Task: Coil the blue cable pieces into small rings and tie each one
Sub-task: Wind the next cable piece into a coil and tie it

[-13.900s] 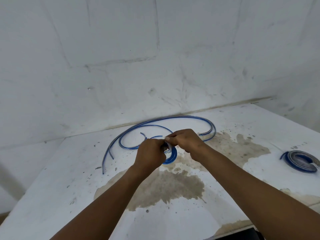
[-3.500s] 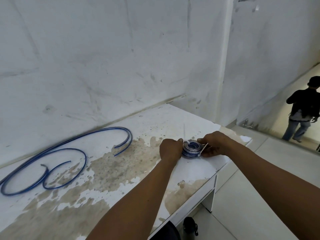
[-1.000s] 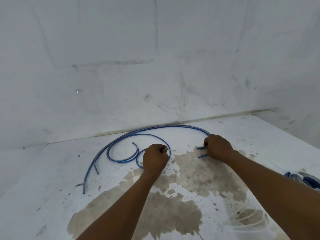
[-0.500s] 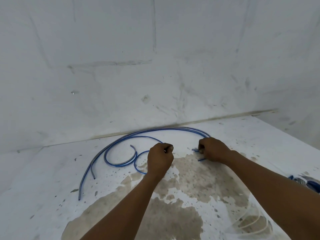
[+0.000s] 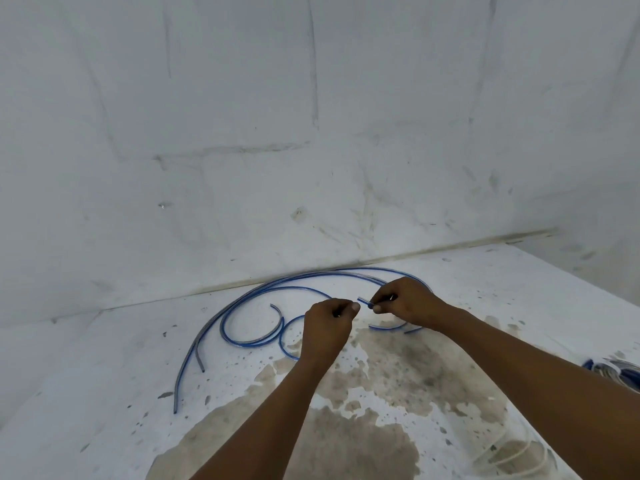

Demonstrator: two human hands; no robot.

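White scuffed wall behind; white stained tabletop. Loose blue cable pieces left-centre. Left hand curled, contents unclear; right hand pinches cable end. Coiled rings far right.

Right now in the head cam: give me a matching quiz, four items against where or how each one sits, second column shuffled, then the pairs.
Column 1
1. left hand
2. right hand
3. loose blue cables
4. finished coils

Column 2
A. at the far right edge of the frame
B. lying in long curves by the wall
C. pinches a short blue cable end
D. curled beside the cable end, left of it

Pairs: 1-D, 2-C, 3-B, 4-A
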